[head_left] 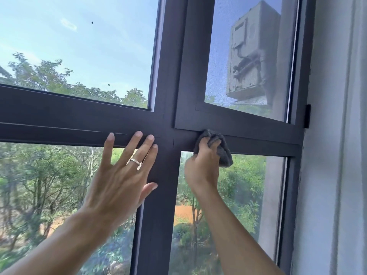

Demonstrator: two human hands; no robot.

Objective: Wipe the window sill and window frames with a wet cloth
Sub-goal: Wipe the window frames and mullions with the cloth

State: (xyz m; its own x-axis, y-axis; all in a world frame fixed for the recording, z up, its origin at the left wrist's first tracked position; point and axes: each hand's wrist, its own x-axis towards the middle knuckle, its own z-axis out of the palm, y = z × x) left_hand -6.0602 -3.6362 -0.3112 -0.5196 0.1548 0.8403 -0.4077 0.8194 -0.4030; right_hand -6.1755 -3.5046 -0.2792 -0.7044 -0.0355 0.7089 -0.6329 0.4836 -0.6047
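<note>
In the head view, the window frame fills most of the picture as a dark, matte metal cross: its broad horizontal bar runs from the left edge toward the right, dropping slightly as it goes, and a vertical post stands nearly upright through the centre, leaning a little to the right toward the top. The bars are flat-faced with square edges and thin seams where the pieces meet. Just right of the crossing, in the middle of the picture, the right hand grips a bunched grey cloth, fingers curled round it, and presses it against the horizontal bar beneath the lower edge of the upper right sash. The cloth looks soft and nubbly, crumpled into a rounded wad whose longer side runs from upper left down to lower right, with a lobe hanging below the fingers over the lower right pane. Left of centre, the left hand lies flat and spread, holding nothing, its straight fingertips touching the horizontal bar and its thumb against the vertical post; a silver ring sits on one finger. In the upper right pane, behind a fine mesh screen, hangs a boxy pale air-conditioner unit. Leafy trees show through the lower panes, and a pale curtain falls along the right edge.
</note>
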